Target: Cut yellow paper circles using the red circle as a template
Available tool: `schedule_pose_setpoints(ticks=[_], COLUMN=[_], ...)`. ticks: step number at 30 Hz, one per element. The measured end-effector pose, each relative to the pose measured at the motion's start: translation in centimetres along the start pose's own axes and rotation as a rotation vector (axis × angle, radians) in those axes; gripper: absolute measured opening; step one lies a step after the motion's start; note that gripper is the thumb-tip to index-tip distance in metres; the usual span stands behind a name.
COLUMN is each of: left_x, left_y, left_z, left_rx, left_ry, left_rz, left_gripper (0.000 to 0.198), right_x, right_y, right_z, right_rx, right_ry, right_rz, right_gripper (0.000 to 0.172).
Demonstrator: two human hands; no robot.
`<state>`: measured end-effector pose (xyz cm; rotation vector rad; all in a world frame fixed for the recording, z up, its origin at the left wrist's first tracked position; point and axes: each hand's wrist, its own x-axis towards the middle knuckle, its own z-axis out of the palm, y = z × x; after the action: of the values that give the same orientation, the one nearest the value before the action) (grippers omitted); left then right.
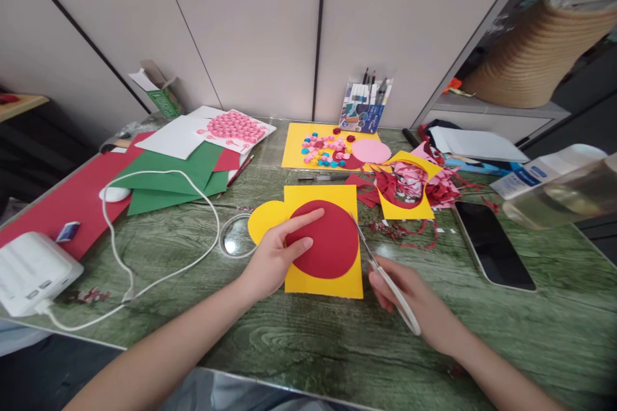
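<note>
A red paper circle [330, 247] lies on a yellow paper square [337, 282] near the front of the green table [308, 347]. My left hand [277, 253] rests flat on the circle's left side, fingers stretched out to the right. A yellow rounded cut-out [265, 217] pokes out just beyond that hand. My right hand [414, 302] is closed round the white handles of a pair of scissors [385, 279]. The blades point up toward the square's right edge.
A black phone [491, 243] lies to the right. Red paper scraps and a cut yellow sheet [409, 189] sit behind. Farther back is a yellow sheet with coloured paper balls [325, 148]. At left are green and red sheets [168, 173], a white cable [159, 225] and a white power bank [31, 270].
</note>
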<state>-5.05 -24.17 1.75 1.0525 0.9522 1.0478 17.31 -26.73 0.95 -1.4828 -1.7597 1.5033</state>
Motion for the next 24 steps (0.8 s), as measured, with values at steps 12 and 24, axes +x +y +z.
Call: schedule_pose_setpoints(ticks=[12, 24], left_x=[-0.02, 0.39], left_y=[0.28, 0.59], left_z=[-0.12, -0.9], left_rx=[0.011, 0.043], left_ry=[-0.007, -0.082], left_rz=[0.002, -0.023], left_gripper=[0.039, 0.039], right_x=[-0.23, -0.16], right_y=[-0.22, 0.41], right_z=[-0.08, -0.23], right_rx=[0.002, 0.02], right_ry=[-0.003, -0.03], right_rz=[0.017, 0.018], right_gripper=[0.042, 0.038])
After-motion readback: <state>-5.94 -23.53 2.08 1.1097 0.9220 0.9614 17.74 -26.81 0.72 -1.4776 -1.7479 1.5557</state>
